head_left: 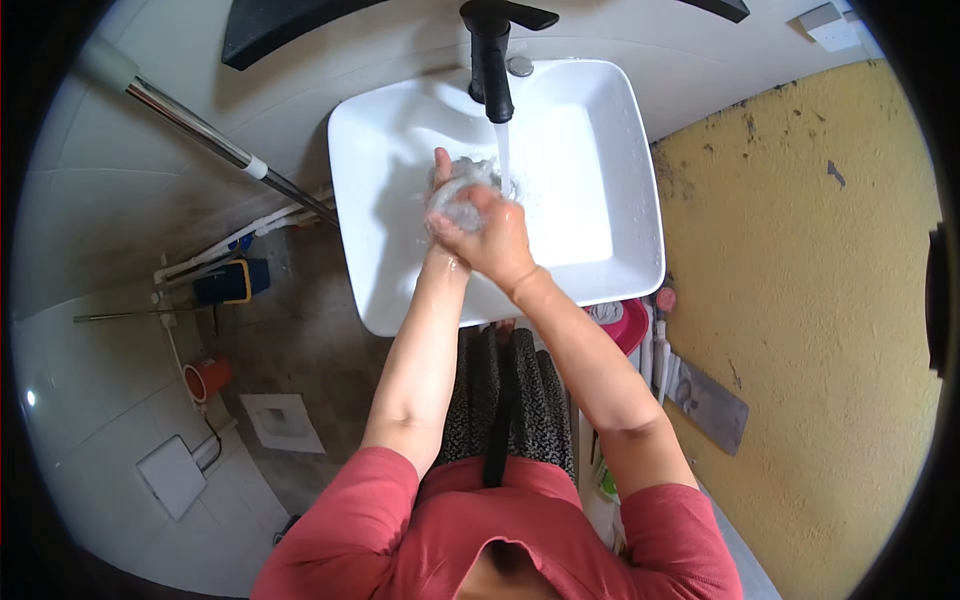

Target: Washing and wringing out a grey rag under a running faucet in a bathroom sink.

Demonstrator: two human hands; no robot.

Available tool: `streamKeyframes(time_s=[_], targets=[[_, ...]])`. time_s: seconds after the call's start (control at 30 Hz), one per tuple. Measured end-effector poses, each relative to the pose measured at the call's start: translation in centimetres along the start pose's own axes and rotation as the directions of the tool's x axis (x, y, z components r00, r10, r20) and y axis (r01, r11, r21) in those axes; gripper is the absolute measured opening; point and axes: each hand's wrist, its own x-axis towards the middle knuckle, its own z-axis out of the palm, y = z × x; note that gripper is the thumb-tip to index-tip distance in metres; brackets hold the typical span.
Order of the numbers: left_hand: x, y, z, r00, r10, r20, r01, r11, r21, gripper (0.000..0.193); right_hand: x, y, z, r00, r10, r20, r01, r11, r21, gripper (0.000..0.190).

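Observation:
My left hand and my right hand meet over the left part of a white washbasin. Between them is a translucent, whitish crumpled mass, blurred; whether it is thin plastic or splashing water I cannot tell. Left thumb and fingers point up towards the tap, while the right hand lies across the left palm with its fingers bent. From a black basin tap a stream of water falls just beside the hands. Both wrists are wet.
A metal pole slants down to the basin's left side. On the floor at left are a dark blue bucket, an orange bucket and a squat toilet. A pink tub sits below the basin's right corner, near a yellow wall.

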Motion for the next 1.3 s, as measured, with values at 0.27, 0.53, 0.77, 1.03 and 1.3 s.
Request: streamKeyframes(time_s=[0.27,0.53,0.77,1.03,1.3], targets=[[-5.2,-0.4,7.2,0.944,0.221,-0.246,-0.049,0.830,0.556,0.022,4.3,8.8,-4.9,0.693,0.697,0.184,-0.709,0.705,0.003,0.051],[-1.2,7.0,-4.8,0.839,0.535,0.100,0.098,-0.330,0.939,0.067,-0.3,11.6,-6.2,0.972,0.157,-0.175,-0.235,0.616,-0.752,0.081],[-2.6,3.3,-2.9,0.896,0.414,-0.161,0.278,-0.239,0.930,0.074,0.5,13.4,-8.0,0.983,0.122,0.140,0.061,0.502,-0.863,0.085],[-3.7,0.8,-3.0,0.883,0.245,-0.399,0.226,0.525,0.821,0.078,0.5,13.0,-7.0,0.973,0.208,0.103,-0.036,0.574,-0.818,0.076],[-1.7,-1.0,1.4,0.974,0.082,-0.211,-0.056,0.990,0.129,0.086,0.5,0.9,-2.7,0.926,0.278,0.256,-0.373,0.779,0.504,0.059]])
